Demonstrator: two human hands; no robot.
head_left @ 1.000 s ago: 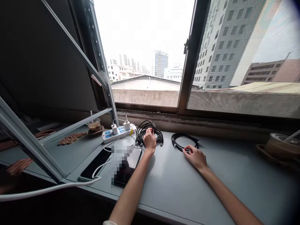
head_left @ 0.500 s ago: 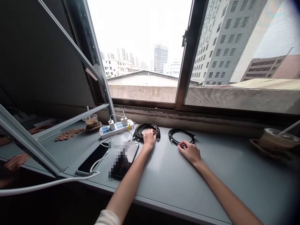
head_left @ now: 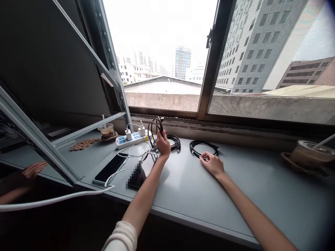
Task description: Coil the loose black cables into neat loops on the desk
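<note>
My left hand (head_left: 163, 143) is closed around a looped black cable (head_left: 156, 125), raised above the desk, with a connector end sticking up. Behind and beside that hand, a thicker coil of black cable (head_left: 176, 142) lies on the desk. To the right rests another coiled black cable (head_left: 204, 142), lying flat as a ring. My right hand (head_left: 212, 164) is at this ring's near edge, its thumb and forefinger curled together on the cable; the exact grip is partly hidden.
A power strip (head_left: 132, 139) with white chargers and cords stands left, near a phone (head_left: 111, 169) and a dark flat device (head_left: 137, 176). Iced drinks (head_left: 106, 130) stand on both sides. A metal frame (head_left: 62, 157) separates another person's hand (head_left: 35, 169) from my area.
My left hand has lifted a black cable loop off the desk, up from the left coil. My right hand stays by the right coil. The view has shifted slightly.
</note>
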